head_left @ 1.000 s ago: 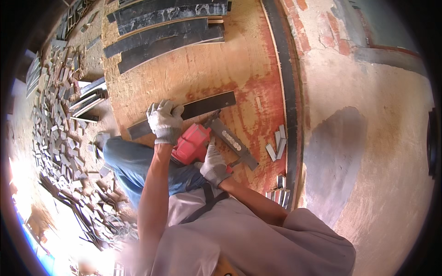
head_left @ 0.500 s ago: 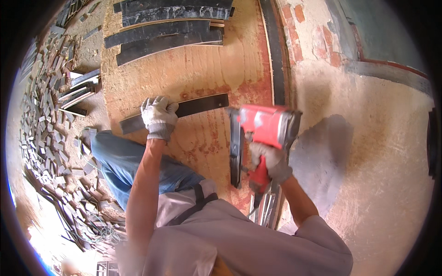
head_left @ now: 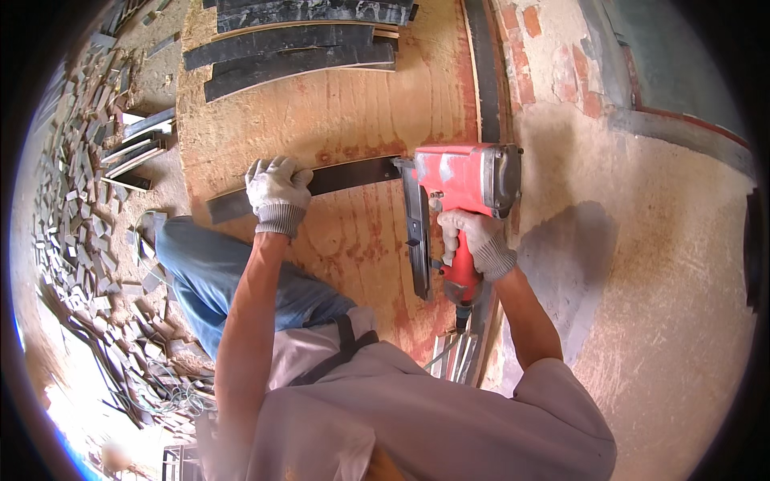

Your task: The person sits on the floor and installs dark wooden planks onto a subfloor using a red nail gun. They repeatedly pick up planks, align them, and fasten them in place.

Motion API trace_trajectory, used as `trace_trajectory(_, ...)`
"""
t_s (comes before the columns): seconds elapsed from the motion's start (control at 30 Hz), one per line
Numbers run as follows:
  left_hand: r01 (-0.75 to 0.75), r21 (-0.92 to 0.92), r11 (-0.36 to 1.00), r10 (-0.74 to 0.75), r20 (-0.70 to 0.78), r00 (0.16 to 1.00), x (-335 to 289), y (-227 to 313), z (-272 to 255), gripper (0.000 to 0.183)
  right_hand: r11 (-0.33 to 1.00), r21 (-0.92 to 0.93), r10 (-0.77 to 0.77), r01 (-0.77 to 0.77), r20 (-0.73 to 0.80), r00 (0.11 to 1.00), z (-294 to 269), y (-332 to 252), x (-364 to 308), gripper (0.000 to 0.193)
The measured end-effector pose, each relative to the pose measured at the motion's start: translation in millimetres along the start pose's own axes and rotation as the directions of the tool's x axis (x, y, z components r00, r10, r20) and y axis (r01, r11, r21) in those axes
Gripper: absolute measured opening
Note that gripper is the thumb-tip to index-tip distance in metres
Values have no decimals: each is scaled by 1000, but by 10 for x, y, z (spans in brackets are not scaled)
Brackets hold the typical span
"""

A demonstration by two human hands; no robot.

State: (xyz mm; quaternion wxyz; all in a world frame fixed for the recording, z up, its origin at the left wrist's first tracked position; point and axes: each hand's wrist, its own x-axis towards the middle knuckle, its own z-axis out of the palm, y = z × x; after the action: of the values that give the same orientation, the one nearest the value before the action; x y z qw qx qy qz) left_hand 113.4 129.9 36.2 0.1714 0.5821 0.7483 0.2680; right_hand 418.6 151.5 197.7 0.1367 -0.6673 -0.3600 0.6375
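Note:
My left hand (head_left: 277, 191), in a pale knit work glove, is closed over a dark wood strip (head_left: 353, 176) that lies across the plywood board. In my gloved right hand (head_left: 475, 237) is the handle of a red nail gun (head_left: 453, 176). The gun's nose meets the right end of the strip, and its long black magazine points down toward me. A hose fitting sits at the bottom of the handle. My left palm hides part of the strip.
Several dark strips (head_left: 297, 70) lie stacked at the far end of the plywood (head_left: 337, 116). A dark batten (head_left: 487, 88) runs along its right edge, near a plastered wall (head_left: 658, 256). Small offcuts (head_left: 88, 216) litter the left; thin strips (head_left: 457, 353) lie near my waist.
The nail gun has moved up and slightly left, and its nose now reaches the strip's right end. My left hand keeps its hold, nearly still.

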Motion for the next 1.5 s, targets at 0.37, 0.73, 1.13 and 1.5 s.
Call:
trace_trajectory(0.37, -43, 10, 999, 43, 12, 999, 14, -22, -33, 15, 998, 39, 45, -46, 33, 998, 81, 5, -45, 24)
trace_trajectory(0.73, -8, -16, 1000, 8, 18, 1000, 3, -35, -37, 13, 995, 85, 38, -47, 115, 993, 342, -85, 5, 16)
trace_trajectory(1.13, -26, 10, 1000, 26, 50, 998, -11, -57, -14, 13, 996, -81, 52, -37, 191, 980, 608, -18, 60, 17)
trace_trajectory(1.5, 270, 380, 884, -205, -203, 958, -214, -461, -379, 64, 1000, 15, 4, -6, 95, 996, 627, 118, 35, 18)
